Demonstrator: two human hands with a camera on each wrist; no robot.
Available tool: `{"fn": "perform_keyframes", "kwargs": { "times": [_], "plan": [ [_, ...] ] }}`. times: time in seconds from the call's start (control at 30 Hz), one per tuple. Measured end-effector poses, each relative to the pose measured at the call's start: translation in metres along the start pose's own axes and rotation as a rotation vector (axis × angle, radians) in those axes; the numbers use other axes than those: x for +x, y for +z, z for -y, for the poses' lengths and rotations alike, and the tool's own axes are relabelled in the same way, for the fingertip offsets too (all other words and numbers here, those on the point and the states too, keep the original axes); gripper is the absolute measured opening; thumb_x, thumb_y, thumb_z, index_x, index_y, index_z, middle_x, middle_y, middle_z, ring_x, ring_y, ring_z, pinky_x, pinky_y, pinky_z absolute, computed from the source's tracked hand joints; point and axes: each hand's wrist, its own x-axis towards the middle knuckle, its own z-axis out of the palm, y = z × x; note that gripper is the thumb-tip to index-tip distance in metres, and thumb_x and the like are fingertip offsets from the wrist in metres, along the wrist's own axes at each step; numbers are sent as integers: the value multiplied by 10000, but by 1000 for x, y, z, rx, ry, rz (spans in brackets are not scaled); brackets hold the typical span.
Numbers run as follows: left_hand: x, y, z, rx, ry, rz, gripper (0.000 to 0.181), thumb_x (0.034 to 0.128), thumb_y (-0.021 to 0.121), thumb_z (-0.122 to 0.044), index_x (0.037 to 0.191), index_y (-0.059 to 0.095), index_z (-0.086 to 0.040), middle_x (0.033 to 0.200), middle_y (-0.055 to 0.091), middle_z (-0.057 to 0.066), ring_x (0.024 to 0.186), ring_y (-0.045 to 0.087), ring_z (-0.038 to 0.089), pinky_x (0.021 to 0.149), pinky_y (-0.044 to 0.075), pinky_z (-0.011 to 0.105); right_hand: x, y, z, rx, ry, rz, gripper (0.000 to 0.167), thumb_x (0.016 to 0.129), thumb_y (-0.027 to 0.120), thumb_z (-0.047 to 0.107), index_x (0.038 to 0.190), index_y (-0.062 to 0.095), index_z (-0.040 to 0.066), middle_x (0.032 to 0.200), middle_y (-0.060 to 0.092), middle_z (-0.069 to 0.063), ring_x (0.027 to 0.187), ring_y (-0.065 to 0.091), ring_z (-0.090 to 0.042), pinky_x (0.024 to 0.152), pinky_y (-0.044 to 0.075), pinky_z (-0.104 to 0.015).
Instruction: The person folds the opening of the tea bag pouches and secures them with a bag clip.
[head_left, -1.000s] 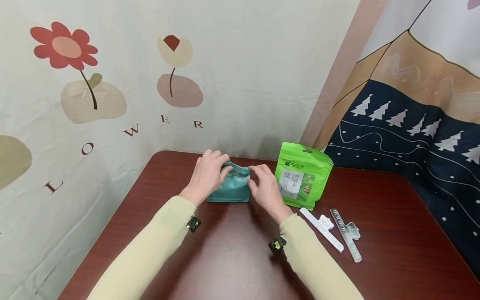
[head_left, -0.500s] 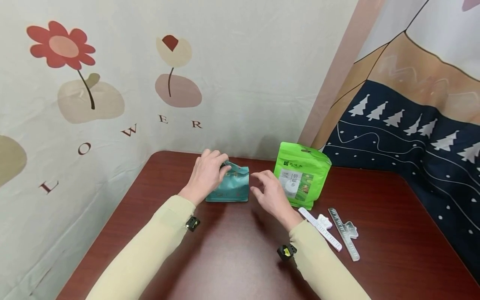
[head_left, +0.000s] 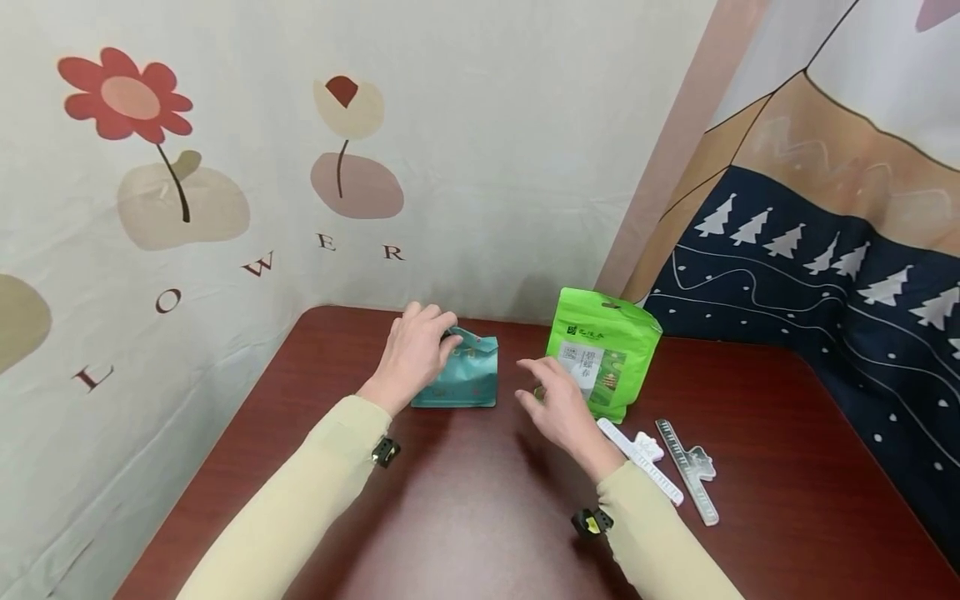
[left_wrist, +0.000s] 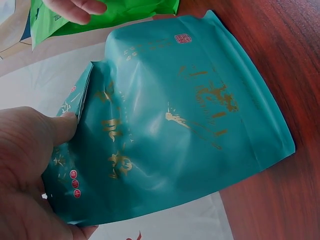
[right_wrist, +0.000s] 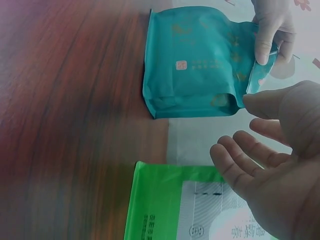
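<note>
A teal pouch (head_left: 465,379) with gold print stands on the table, its top folded over. My left hand (head_left: 415,354) pinches that folded top; in the left wrist view the thumb (left_wrist: 65,127) presses on the fold, with the other fingers mostly hidden behind it. To the right of the pouch, my right hand (head_left: 562,408) hovers apart from it, fingers loosely spread and nothing in them. Just beyond the right hand stands a bright green pouch (head_left: 636,367), whose lower left part the hand covers in the head view.
A white bag clip (head_left: 643,462) and a clear bag clip (head_left: 688,471) lie on the dark red table (head_left: 780,433), right of the right forearm. A printed cloth (head_left: 480,167) hangs behind the table's back edge.
My right hand has let go of the teal pouch's right corner and moved right and toward me. The left hand still holds the fold in the same place.
</note>
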Motion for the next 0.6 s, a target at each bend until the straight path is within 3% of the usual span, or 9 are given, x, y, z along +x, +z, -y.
{"fn": "perform_keyframes", "kwargs": {
  "times": [0.47,0.6],
  "plan": [
    [1,4,2,2,13,-26,102,958,755,-202,985,701,-119,853,593,37,788,439,271,635,383,378,-21,-17,-15,-25,23,56,385,895,769,34,1268,682,3,1168,655,-142,937,684,-323,803,566,-448],
    [1,5,4,2,20,-32,108,955,758,-204,980,699,-118,850,593,39,781,437,270,631,381,376,-26,-22,-20,-54,36,70,362,896,770,35,1248,690,7,1160,657,-135,876,661,-291,768,550,-413]
  ]
}}
